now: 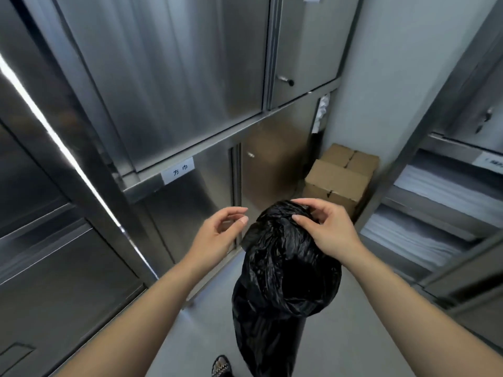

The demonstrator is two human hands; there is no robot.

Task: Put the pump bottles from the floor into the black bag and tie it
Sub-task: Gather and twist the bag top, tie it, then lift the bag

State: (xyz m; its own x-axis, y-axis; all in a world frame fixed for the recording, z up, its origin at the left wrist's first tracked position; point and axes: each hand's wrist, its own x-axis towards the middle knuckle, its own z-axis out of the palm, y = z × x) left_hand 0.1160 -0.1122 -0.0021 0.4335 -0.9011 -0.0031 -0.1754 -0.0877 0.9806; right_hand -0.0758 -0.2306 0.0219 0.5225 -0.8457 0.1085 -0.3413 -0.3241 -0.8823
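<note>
Stainless cabinets (168, 85) line the narrow room in the head view; cardboard boxes (340, 175) sit in the corner behind the black bag (285, 273). Black bag: upright on the floor, top gathered into a bunch. Right hand (324, 229): fingers curled over the bunched top, touching it. Left hand (217, 232): just beside the bag's top, fingers loosely spread, holding nothing. No pump bottles are visible on the floor; loading appears complete. A finished knot cannot be confirmed, so tying appears to remain.
</note>
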